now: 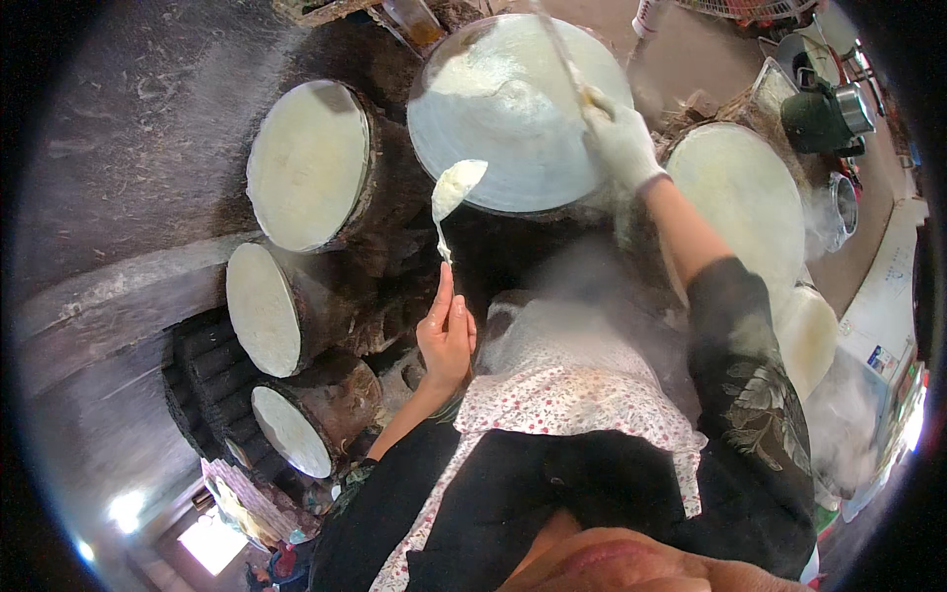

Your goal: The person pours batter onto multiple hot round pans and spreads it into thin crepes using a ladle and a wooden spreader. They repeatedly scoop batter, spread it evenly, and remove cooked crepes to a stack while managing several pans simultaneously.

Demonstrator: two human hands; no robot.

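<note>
My bare left hand (446,337) grips the handle of a ladle (457,189), its bowl coated in pale batter. The ladle is tilted up just in front of the near edge of a large round griddle (510,152). Pale batter (473,74) lies on the griddle's far left part, while its near part shows bare grey metal. My right hand (623,144), in a white glove, is closed around a long thin tool (556,43) that reaches over the griddle's right side. The tool's far end leaves the view.
More round griddles, covered in pale sheets, stand at the left (309,166) and right (736,196), with smaller ones nearer. Steam rises before my floral apron (570,399). A dark green thermos (810,118) and a metal pot (842,211) stand to the right.
</note>
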